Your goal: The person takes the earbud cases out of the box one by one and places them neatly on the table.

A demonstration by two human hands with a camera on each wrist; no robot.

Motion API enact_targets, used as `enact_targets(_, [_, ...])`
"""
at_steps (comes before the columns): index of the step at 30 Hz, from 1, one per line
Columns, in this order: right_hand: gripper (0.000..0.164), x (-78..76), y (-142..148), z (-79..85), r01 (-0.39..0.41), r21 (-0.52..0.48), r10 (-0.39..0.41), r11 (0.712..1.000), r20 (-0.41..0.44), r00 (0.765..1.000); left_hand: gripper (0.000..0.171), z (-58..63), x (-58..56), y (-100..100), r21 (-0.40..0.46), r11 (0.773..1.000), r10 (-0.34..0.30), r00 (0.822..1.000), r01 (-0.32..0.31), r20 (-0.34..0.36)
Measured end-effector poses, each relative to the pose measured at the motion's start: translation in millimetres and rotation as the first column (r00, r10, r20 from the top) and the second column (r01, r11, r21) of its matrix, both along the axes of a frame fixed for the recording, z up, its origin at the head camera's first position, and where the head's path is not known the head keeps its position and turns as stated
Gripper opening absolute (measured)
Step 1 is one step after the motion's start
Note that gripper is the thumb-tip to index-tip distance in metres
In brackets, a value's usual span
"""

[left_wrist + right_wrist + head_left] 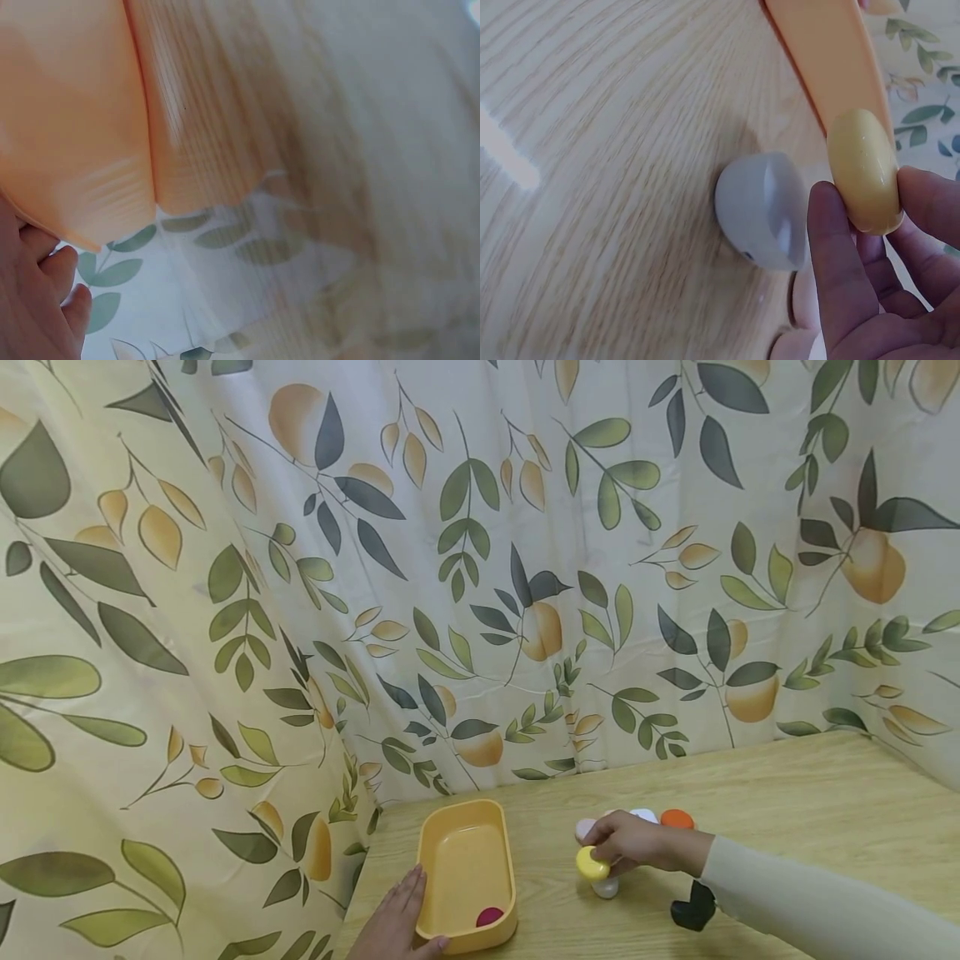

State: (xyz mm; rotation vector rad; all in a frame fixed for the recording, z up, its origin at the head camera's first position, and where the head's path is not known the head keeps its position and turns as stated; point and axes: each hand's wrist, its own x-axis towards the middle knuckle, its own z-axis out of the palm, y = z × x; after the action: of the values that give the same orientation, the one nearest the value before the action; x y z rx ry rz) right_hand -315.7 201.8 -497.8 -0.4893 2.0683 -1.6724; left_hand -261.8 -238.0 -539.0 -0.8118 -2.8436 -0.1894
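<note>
My right hand [633, 841] pinches a glossy yellow rounded disc [864, 172] between thumb and fingers, held up above the table. Just below it in the head view stands a small white cup-shaped piece [754, 210], which shows a hollow side in the right wrist view. At the left, my left hand [399, 917] lies along the outer side of a yellow-orange tray [461, 856], fingers stretched against its wall and thumb at the near end. Inside the tray's near right corner is a dark red round piece [490, 917].
Behind my right hand sit an orange round piece [677, 819], a white piece [643, 815] and a pale pink piece [584, 829]. A black angular object [692, 912] lies under the right sleeve. A leaf-patterned curtain [480, 568] borders the wooden table [810, 802].
</note>
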Motion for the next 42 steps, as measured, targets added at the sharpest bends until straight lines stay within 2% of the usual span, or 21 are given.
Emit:
enact_targets(11, [0.024, 0.9, 12, -6.4, 0.007, -0.007, -0.007, 1.0, 0.018, 1.0, 0.093, 0.6, 1.3, 0, 0.01, 1.0, -0.004, 1.0, 0.004, -0.009])
enact_targets(20, [0.023, 5.0, 23, -13.7, 0.018, 0.005, -0.018, 1.0, -0.008, 1.0, 0.094, -0.6, 0.3, -2, -0.005, 1.0, 0.001, 1.0, -0.001, -0.017])
enact_targets(29, [0.023, 6.8, 34, -21.4, 0.037, -0.027, -0.036, 0.999, 0.021, 0.999, 0.095, 1.9, 1.1, 1, 0.003, 1.0, 0.005, 1.0, -0.005, 0.009])
enact_targets(42, [0.033, 7.0, 47, -23.3, 0.025, -0.048, -0.025, 0.999, 0.016, 1.0, 0.093, -0.1, 1.6, 0, 0.012, 1.0, -0.002, 1.0, 0.002, -0.005])
